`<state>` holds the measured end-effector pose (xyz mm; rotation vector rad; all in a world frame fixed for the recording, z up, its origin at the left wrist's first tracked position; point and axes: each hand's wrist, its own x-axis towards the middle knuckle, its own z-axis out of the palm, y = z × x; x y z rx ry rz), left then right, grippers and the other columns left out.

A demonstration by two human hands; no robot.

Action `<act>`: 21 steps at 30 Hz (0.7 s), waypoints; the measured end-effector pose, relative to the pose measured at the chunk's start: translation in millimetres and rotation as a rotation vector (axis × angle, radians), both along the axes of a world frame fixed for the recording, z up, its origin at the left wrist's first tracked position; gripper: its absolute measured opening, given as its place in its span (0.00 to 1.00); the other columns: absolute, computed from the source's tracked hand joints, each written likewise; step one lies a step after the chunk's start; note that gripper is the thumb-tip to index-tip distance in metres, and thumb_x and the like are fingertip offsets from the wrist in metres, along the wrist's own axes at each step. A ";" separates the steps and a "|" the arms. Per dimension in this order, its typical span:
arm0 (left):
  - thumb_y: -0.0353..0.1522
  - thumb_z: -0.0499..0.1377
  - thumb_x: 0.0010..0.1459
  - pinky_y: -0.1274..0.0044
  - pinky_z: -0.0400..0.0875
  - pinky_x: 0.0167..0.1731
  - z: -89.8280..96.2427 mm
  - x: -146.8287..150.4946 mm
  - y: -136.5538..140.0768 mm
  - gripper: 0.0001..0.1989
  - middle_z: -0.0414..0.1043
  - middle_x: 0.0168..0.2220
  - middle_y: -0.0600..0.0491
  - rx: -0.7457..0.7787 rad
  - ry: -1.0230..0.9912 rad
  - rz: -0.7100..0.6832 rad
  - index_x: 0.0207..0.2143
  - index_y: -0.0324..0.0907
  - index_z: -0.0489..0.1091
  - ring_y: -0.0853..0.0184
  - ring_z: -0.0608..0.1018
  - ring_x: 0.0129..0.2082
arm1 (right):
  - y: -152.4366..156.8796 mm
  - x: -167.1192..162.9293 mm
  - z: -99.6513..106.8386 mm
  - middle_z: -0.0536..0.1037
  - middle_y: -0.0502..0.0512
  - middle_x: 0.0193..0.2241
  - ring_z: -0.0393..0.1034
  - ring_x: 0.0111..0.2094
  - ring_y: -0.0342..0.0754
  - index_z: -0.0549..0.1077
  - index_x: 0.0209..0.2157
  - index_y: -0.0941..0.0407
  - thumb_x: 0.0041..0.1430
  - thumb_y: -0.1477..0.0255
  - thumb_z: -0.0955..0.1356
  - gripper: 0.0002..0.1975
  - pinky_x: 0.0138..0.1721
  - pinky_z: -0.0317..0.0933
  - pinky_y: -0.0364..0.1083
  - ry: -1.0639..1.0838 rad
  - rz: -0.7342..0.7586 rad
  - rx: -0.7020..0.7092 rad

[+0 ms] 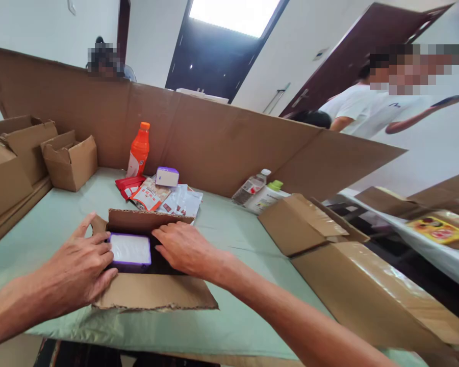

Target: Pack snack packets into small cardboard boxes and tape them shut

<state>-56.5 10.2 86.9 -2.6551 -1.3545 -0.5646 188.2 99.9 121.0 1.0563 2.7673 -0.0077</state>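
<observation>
A small open cardboard box (156, 291) stands near the table's front, flaps folded outward. Inside, on its left side, lies a white pack with purple edges (130, 250). My left hand (87, 257) grips the box's left end, its index finger at a raised flap and other fingertips by the pack's left edge. Over the box's right end reaches my right hand (183, 248), fingers stretched toward the pack but apart from it. I see nothing held in it; part of that hand's underside is hidden.
Behind the box are an orange bottle (138, 150), a second purple-white pack (167, 177) and several flat packets (151, 194). A clear bottle (251, 187) and a green-capped white bottle (265, 197) lean right. Cardboard boxes (71, 160) flank the table; a cardboard screen (214, 132) stands behind. Two people are beyond.
</observation>
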 end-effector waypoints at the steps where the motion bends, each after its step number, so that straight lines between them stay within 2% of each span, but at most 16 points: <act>1: 0.32 0.63 0.63 0.52 0.42 0.75 3.2 0.5 0.3 0.06 0.84 0.36 0.50 -0.013 0.011 0.000 0.32 0.43 0.78 0.55 0.83 0.47 | -2.9 7.0 -0.1 0.84 0.67 0.45 0.79 0.49 0.59 0.80 0.46 0.61 0.68 0.76 0.66 0.11 0.51 0.66 0.53 -0.073 0.000 0.034; 3: 0.31 0.63 0.62 0.53 0.42 0.75 6.6 0.5 0.9 0.05 0.84 0.35 0.51 -0.040 0.016 -0.005 0.32 0.43 0.78 0.55 0.83 0.48 | -10.0 21.5 0.4 0.84 0.65 0.41 0.79 0.46 0.59 0.80 0.44 0.59 0.66 0.76 0.68 0.08 0.50 0.66 0.53 -0.137 -0.007 0.064; 5: 0.31 0.63 0.62 0.53 0.38 0.75 5.6 -1.3 1.3 0.06 0.83 0.35 0.52 -0.061 0.002 -0.015 0.32 0.43 0.78 0.55 0.83 0.49 | -16.8 37.7 2.3 0.84 0.63 0.41 0.80 0.46 0.59 0.80 0.45 0.58 0.65 0.74 0.70 0.08 0.49 0.67 0.54 -0.081 -0.024 0.048; 8: 0.30 0.60 0.64 0.54 0.33 0.75 0.8 -4.7 1.2 0.07 0.83 0.37 0.54 -0.078 -0.046 -0.026 0.34 0.45 0.78 0.56 0.83 0.50 | -19.7 64.1 8.4 0.86 0.59 0.43 0.81 0.45 0.56 0.81 0.46 0.55 0.66 0.73 0.70 0.09 0.47 0.71 0.52 0.201 -0.002 0.050; 11: 0.31 0.59 0.65 0.58 0.31 0.76 -0.2 -5.2 0.3 0.08 0.84 0.38 0.57 -0.080 -0.116 -0.024 0.35 0.47 0.78 0.58 0.82 0.51 | -5.0 86.3 15.7 0.86 0.56 0.43 0.81 0.42 0.51 0.81 0.46 0.54 0.69 0.70 0.67 0.10 0.46 0.73 0.50 0.589 -0.049 0.151; 13: 0.32 0.60 0.64 0.61 0.33 0.76 1.3 -3.6 -0.3 0.07 0.83 0.38 0.58 -0.074 -0.147 -0.015 0.36 0.48 0.79 0.59 0.82 0.51 | 17.9 93.9 17.5 0.86 0.56 0.42 0.81 0.41 0.51 0.80 0.46 0.53 0.70 0.67 0.66 0.12 0.46 0.74 0.50 0.752 -0.136 0.245; 15: 0.32 0.59 0.65 0.60 0.35 0.76 2.0 -1.2 -0.6 0.08 0.83 0.38 0.58 -0.063 -0.135 -0.014 0.37 0.49 0.79 0.59 0.82 0.51 | 51.1 93.3 13.8 0.85 0.57 0.44 0.80 0.44 0.54 0.80 0.46 0.53 0.69 0.66 0.65 0.13 0.48 0.73 0.53 0.758 -0.196 0.319; 18: 0.31 0.57 0.66 0.60 0.34 0.76 -3.6 2.5 -0.8 0.09 0.83 0.39 0.57 0.013 -0.118 -0.016 0.38 0.48 0.78 0.59 0.83 0.51 | 112.8 76.9 -3.5 0.79 0.63 0.58 0.72 0.58 0.60 0.77 0.54 0.55 0.66 0.69 0.66 0.18 0.57 0.68 0.58 0.495 -0.246 0.387; 21: 0.32 0.57 0.65 0.63 0.34 0.77 -15.2 5.4 -2.2 0.10 0.84 0.40 0.57 0.139 -0.144 0.021 0.44 0.49 0.77 0.60 0.82 0.53 | 174.9 48.9 -28.9 0.67 0.69 0.69 0.61 0.67 0.65 0.69 0.65 0.58 0.60 0.73 0.69 0.30 0.62 0.61 0.63 0.294 -0.282 0.398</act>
